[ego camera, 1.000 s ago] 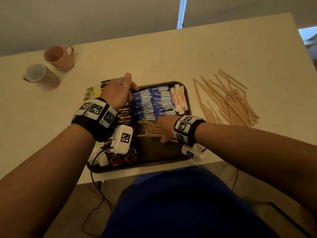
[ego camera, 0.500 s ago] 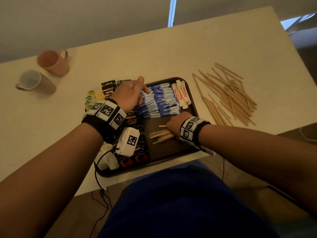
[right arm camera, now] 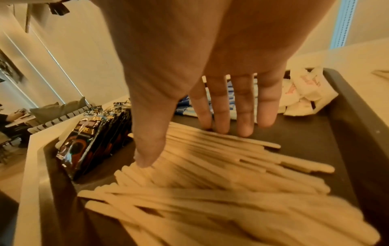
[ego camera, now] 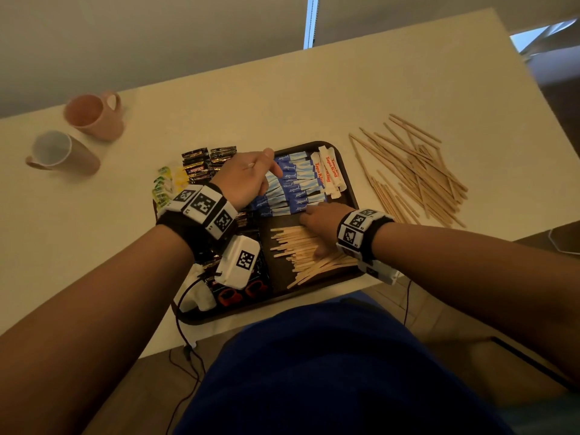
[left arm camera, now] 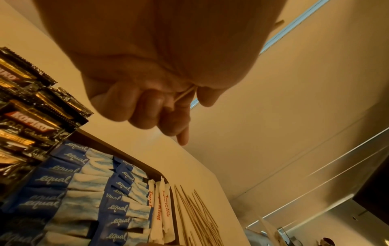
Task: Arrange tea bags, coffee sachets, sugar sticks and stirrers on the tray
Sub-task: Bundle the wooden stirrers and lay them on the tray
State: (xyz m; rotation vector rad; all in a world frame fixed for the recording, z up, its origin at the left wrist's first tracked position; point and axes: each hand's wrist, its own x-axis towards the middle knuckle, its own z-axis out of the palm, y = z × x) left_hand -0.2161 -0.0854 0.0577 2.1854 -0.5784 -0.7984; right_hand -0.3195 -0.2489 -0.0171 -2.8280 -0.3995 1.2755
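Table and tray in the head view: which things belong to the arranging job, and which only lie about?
Belong:
dark brown tray
flat wooden stirrers
blue sachets
black coffee sachets
thin wooden sticks

Lying about:
pink mug
brown mug

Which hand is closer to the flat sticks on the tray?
Right. The right hand lies flat on the flat sticks. The left hand is farther back, over the blue packets.
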